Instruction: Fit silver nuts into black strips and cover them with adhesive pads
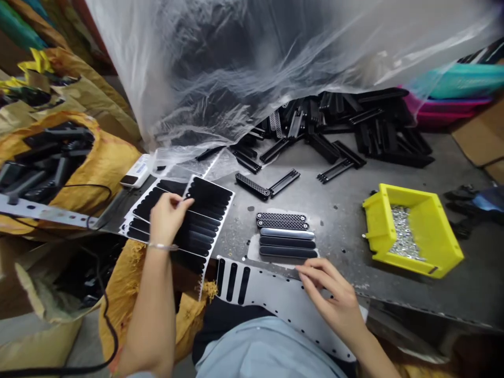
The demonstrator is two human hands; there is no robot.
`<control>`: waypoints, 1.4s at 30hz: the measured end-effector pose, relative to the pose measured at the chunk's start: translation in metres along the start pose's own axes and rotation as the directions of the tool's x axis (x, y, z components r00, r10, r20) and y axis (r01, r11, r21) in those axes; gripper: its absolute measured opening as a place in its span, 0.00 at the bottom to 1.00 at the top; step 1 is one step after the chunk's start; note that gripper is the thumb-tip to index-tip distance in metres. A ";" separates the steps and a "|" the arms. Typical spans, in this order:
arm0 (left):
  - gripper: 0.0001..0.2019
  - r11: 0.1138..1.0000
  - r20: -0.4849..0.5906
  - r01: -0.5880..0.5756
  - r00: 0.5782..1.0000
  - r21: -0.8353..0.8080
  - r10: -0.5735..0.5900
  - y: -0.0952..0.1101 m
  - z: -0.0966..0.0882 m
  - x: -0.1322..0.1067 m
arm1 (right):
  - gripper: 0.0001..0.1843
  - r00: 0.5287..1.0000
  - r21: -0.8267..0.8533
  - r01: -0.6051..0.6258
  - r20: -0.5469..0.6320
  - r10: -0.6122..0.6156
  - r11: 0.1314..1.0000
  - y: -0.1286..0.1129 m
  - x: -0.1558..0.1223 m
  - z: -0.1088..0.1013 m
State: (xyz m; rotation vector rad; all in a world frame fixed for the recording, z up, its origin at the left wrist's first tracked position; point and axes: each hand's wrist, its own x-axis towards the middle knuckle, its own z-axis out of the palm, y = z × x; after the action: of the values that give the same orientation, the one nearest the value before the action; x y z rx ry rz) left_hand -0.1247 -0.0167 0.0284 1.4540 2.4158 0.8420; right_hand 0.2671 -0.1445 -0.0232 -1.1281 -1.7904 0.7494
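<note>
While three black strips remain on the mostly bare backing sheet, the left hand pinches a fuller strip sheet; the right hand's grip cannot be determined.

1. We see our left hand over a stack of sheets with black strips, finger and thumb close together.
2. Our right hand is over a white sheet, with three black strips at its far left end.
3. Near its fingertips, we see long bars in a tidy row on the gray table.
4. To the right, we spot a yellow bin with tiny shiny bits inside.
5. Behind, we find a messy pile of black parts, partly under see-through plastic.
</note>
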 end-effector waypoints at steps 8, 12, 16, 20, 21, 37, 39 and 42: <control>0.10 0.840 0.528 -0.347 0.659 -0.418 0.535 0.107 -0.033 -0.112 | 0.20 0.974 0.222 -0.188 -0.086 0.211 0.957 -0.006 0.013 -0.011; 0.08 0.851 0.680 -0.279 0.514 -0.445 0.524 0.120 0.015 -0.145 | 0.18 0.960 0.182 -0.226 -0.126 0.250 0.957 -0.011 0.022 -0.020; 0.09 0.797 0.640 -0.192 0.503 -0.573 0.581 0.119 0.050 -0.159 | 0.18 0.984 0.028 -0.086 -0.153 0.089 0.996 -0.014 0.026 -0.016; 0.07 0.683 0.492 -0.165 0.578 -0.711 0.651 0.125 0.065 -0.169 | 0.29 0.982 -0.049 -0.015 -0.188 0.006 0.999 -0.010 0.019 -0.012; 0.07 0.651 0.470 -0.158 0.570 -0.742 0.674 0.127 0.069 -0.171 | 0.29 0.986 -0.050 -0.009 -0.167 0.001 0.999 -0.008 0.016 -0.014; 0.03 0.746 0.137 -0.488 0.789 -0.452 0.599 0.103 0.068 -0.148 | 0.12 0.990 -0.233 0.140 0.015 -0.140 0.962 -0.005 0.100 -0.021; 0.05 0.851 0.195 -0.366 0.867 -0.378 0.459 0.085 0.064 -0.128 | 0.10 0.973 -0.184 0.211 0.131 -0.189 0.960 0.005 0.114 0.005; 0.08 0.906 0.306 -0.261 0.879 -0.334 0.366 0.068 0.068 -0.110 | 0.09 0.959 -0.165 0.233 0.202 -0.198 0.958 0.019 0.124 0.027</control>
State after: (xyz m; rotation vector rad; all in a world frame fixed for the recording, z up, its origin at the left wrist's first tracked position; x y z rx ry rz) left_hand 0.0109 -0.0627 -0.0016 1.7343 1.7358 0.8499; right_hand 0.2238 -0.0244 -0.0073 -0.9855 -2.1379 0.5774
